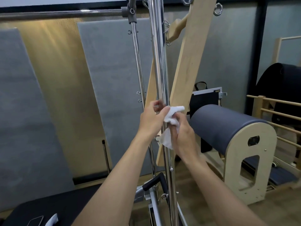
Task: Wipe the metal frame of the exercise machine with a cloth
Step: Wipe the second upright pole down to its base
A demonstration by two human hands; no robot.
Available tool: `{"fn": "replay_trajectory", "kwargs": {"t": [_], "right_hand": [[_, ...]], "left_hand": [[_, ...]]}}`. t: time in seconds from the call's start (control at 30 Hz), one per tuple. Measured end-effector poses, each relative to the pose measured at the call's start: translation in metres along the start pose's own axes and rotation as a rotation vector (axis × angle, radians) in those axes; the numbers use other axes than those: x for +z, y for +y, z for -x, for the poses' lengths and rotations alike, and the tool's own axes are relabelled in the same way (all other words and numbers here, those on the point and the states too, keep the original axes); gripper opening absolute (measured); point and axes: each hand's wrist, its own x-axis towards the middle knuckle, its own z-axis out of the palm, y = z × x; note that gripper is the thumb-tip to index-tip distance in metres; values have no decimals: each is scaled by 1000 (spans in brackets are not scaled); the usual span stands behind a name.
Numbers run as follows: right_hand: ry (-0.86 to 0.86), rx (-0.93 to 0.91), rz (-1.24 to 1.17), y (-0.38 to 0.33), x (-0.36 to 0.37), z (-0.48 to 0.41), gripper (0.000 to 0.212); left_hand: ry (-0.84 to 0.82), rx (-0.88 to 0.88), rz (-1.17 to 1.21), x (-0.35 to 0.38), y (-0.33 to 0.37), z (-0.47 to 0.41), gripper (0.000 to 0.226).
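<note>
Indoors, left hand (151, 119) and right hand (184, 136) grip the cloth (173, 113) at the chrome post (158, 54), grey panels (110, 70) behind.

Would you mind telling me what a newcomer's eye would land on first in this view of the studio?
At the centre, the left hand and right hand grip a white cloth at the tall chrome pole, which runs from top to bottom. To the right, a grey padded barrel on a pale wooden stand stands out, and a light wooden plank slants diagonally behind the pole.
</note>
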Motion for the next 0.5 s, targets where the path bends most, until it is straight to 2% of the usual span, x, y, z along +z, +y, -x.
{"fn": "replay_trajectory", "kwargs": {"t": [0.2, 0.37, 0.5], "right_hand": [[-33, 38, 80, 14, -5, 20, 27], [12, -6, 143, 2, -5, 3, 31], [-38, -36, 147, 31, -8, 32, 30]], "left_hand": [[11, 39, -178, -2, 4, -11, 35], [-12, 1, -195, -4, 3, -11, 37], [-59, -19, -228, -11, 1, -14, 40]]}}
